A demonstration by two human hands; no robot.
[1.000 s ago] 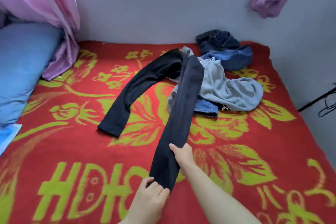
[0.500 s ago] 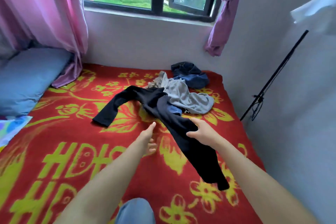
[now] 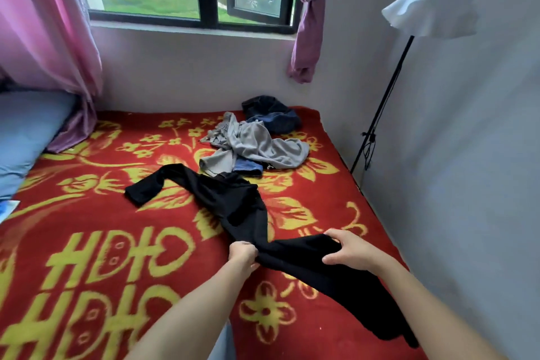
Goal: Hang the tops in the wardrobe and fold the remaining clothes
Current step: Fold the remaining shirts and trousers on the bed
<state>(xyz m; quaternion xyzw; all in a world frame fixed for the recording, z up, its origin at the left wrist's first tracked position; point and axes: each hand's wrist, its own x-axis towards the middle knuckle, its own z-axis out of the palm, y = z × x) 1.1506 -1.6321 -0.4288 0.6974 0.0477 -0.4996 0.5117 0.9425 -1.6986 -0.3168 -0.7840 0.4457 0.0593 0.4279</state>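
Over the red blanket [image 3: 87, 213], left hand [image 3: 242, 254], earlier open, now grips black trousers [image 3: 233, 202], as does right hand [image 3: 350, 250].

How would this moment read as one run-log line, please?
item: black garment | left hand: grips it | right hand: grips it | surface: red blanket | behind: grey garment

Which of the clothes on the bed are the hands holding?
The long black garment: left hand and right hand both grip it. The grey garment and the dark blue garment lie untouched farther back.
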